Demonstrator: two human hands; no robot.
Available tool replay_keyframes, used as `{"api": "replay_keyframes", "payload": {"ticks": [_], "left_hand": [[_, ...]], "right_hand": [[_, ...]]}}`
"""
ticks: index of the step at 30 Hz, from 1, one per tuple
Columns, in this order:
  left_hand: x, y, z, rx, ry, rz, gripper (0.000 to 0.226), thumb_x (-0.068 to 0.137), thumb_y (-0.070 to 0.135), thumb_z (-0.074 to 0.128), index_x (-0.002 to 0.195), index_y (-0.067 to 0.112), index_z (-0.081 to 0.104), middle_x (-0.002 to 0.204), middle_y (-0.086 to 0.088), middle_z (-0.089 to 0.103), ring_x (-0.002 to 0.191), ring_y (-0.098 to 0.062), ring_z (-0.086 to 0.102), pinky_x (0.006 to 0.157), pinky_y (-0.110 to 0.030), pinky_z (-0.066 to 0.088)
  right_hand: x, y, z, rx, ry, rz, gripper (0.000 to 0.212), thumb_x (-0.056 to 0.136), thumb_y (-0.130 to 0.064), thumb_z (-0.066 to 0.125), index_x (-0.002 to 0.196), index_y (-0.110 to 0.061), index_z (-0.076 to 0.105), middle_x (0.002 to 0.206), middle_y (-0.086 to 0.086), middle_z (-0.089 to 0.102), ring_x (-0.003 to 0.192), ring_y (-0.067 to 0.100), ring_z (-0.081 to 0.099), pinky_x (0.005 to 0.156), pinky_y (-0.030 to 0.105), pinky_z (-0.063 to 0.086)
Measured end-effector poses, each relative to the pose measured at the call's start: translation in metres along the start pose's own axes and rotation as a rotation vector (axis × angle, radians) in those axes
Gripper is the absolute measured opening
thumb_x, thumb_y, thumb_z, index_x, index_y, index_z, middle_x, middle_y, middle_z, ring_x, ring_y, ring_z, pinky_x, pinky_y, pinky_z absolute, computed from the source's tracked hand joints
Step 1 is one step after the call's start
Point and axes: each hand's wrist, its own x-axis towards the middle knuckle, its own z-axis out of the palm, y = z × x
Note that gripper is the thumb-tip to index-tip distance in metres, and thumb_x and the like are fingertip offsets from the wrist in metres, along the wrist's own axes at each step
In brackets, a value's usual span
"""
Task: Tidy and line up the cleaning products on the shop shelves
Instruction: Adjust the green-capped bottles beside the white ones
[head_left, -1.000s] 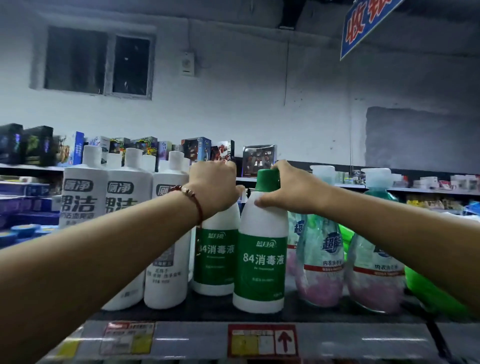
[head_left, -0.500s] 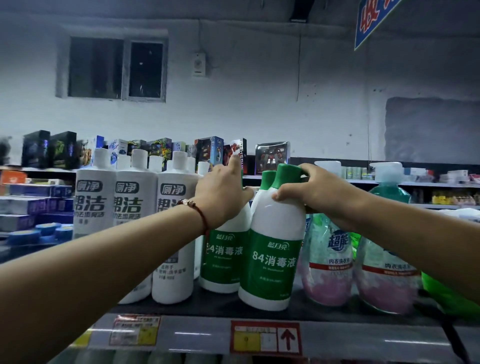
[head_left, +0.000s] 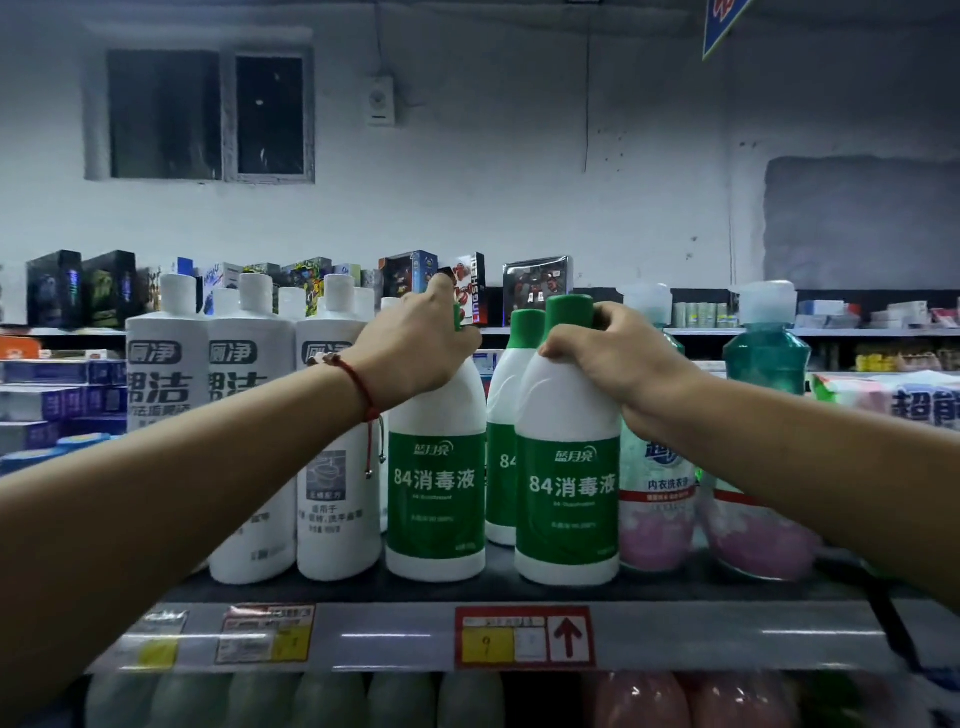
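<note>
Two hands on the shelf: left hand curls round the neck of one green-label bottle, right hand grips the shoulder of its neighbour. Both stand upright at the front edge, a third bottle behind between them.

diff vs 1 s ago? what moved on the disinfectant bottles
The right hand tilted its green-label bottle leftward half a second ago and has now stood it upright, apart from the bottle under the left hand, so a third one shows in the gap behind. Both hands keep gripping the bottle necks. The white bottles on the left and the pink refill bottles on the right stayed put.
</note>
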Motion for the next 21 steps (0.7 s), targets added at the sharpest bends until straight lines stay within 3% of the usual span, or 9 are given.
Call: {"api": "replay_keyframes", "payload": {"ticks": [4,9,11,15,18,19,21], "left_hand": [[-0.005,0.0,-0.003,0.022,0.007,0.033,0.031,0.097,0.038,0.051,0.111,0.013,0.041,0.088,-0.01,0.055,0.077,-0.031,0.055,0.06,-0.036,0.037],[-0.013,0.001,-0.005,0.279,0.117,0.115,0.033,0.098,0.035,0.048,0.117,0.008,0.047,0.094,-0.01,0.042,0.077,-0.025,0.042,0.067,-0.036,0.032],[-0.014,0.001,-0.004,0.338,0.129,0.137,0.034,0.099,0.035,0.045,0.12,0.008,0.048,0.097,-0.012,0.046,0.077,-0.024,0.041,0.068,-0.036,0.032],[-0.014,0.001,-0.002,0.383,0.115,0.168,0.037,0.101,0.038,0.043,0.124,0.01,0.048,0.114,-0.016,0.054,0.09,-0.033,0.057,0.07,-0.037,0.036],[-0.012,-0.006,-0.001,0.395,0.091,0.178,0.044,0.102,0.046,0.041,0.13,0.014,0.047,0.122,-0.015,0.054,0.106,-0.033,0.057,0.082,-0.041,0.042],[-0.013,-0.008,-0.001,0.388,0.089,0.179,0.047,0.101,0.049,0.039,0.134,0.016,0.046,0.127,-0.014,0.052,0.114,-0.032,0.054,0.091,-0.043,0.042],[-0.014,-0.01,-0.002,0.352,0.107,0.205,0.053,0.101,0.053,0.034,0.141,0.021,0.041,0.136,-0.011,0.049,0.125,-0.03,0.047,0.103,-0.045,0.037]], "right_hand": [[0.004,0.001,0.017,0.039,0.019,0.014,0.034,0.074,-0.018,0.076,0.105,-0.018,0.061,0.099,0.013,0.069,0.08,0.028,0.067,0.072,0.045,0.06],[0.006,0.006,0.032,0.111,-0.002,0.012,0.03,0.076,-0.014,0.074,0.104,-0.017,0.065,0.099,0.014,0.07,0.084,0.029,0.065,0.081,0.048,0.059],[0.007,0.01,0.034,0.087,0.023,0.005,0.026,0.079,-0.016,0.074,0.103,-0.016,0.066,0.1,0.015,0.07,0.086,0.031,0.066,0.083,0.05,0.058],[0.01,0.017,0.031,0.031,-0.014,0.011,0.027,0.081,-0.022,0.079,0.105,-0.018,0.066,0.103,0.012,0.072,0.098,0.034,0.069,0.092,0.055,0.056],[0.013,0.008,0.018,-0.072,-0.117,0.002,0.037,0.083,-0.026,0.079,0.114,-0.012,0.063,0.107,0.009,0.071,0.092,0.024,0.069,0.085,0.042,0.059],[0.014,-0.001,0.012,-0.137,-0.126,-0.028,0.041,0.086,-0.029,0.077,0.118,-0.01,0.06,0.109,0.007,0.068,0.091,0.02,0.066,0.081,0.034,0.057],[0.026,-0.022,0.002,-0.305,-0.095,-0.108,0.056,0.09,-0.04,0.07,0.133,-0.01,0.051,0.117,0.005,0.058,0.1,0.019,0.057,0.08,0.032,0.047]]}}
